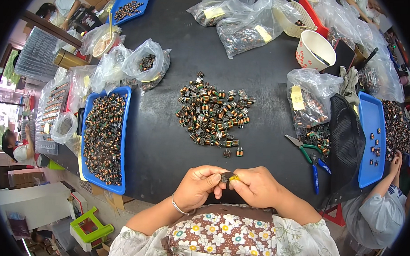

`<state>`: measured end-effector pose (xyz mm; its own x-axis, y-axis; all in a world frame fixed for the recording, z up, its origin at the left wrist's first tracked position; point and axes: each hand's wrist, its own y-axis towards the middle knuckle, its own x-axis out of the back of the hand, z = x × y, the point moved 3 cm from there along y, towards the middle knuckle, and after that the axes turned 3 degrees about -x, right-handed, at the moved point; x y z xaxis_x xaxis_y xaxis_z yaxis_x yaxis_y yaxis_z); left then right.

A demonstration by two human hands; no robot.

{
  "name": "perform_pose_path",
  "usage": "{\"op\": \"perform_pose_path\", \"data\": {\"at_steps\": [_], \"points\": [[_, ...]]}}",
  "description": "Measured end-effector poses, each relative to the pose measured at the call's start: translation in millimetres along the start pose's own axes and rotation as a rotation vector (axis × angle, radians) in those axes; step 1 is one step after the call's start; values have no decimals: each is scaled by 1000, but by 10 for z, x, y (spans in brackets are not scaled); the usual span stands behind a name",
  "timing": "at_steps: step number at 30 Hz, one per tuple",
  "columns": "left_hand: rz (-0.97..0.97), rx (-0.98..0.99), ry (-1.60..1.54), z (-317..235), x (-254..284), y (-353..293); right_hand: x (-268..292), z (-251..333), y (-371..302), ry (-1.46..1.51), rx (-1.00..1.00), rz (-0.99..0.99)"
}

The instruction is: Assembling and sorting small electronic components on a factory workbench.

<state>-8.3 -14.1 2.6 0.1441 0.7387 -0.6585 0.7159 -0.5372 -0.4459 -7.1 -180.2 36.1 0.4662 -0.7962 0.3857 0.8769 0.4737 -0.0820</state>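
Close to my body, both hands meet at the near edge of the black table. My left hand (202, 186) pinches a small dark coil part (225, 178) between thumb and fingers. My right hand (260, 186) is closed against it around a small yellow piece (233, 177), whose kind I cannot make out; most of it is hidden by the fingers. Just beyond my hands, two loose coils (239, 152) lie apart from a big pile of copper-wound coils (213, 111) with black and green parts.
At the left, a blue tray (125, 170) is full of coils. On the right lie green-handled pliers (301, 146), blue-handled cutters (315, 178), a bag of coils (308, 101) and another blue tray (368, 176). A paper tub (311, 50) and plastic bags (247, 35) stand farther back. Other people sit at both sides.
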Motion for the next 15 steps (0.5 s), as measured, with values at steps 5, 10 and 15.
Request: {"op": "perform_pose_path", "data": {"at_steps": [5, 10, 15], "points": [[32, -24, -52, 0, -1, 16, 39, 63, -32, -74, -34, -135], [12, -29, -36, -19, 13, 26, 16, 106, -36, -184, 17, -186], [20, -43, -33, -15, 21, 39, 0, 113, -25, -276, 22, -231]]}}
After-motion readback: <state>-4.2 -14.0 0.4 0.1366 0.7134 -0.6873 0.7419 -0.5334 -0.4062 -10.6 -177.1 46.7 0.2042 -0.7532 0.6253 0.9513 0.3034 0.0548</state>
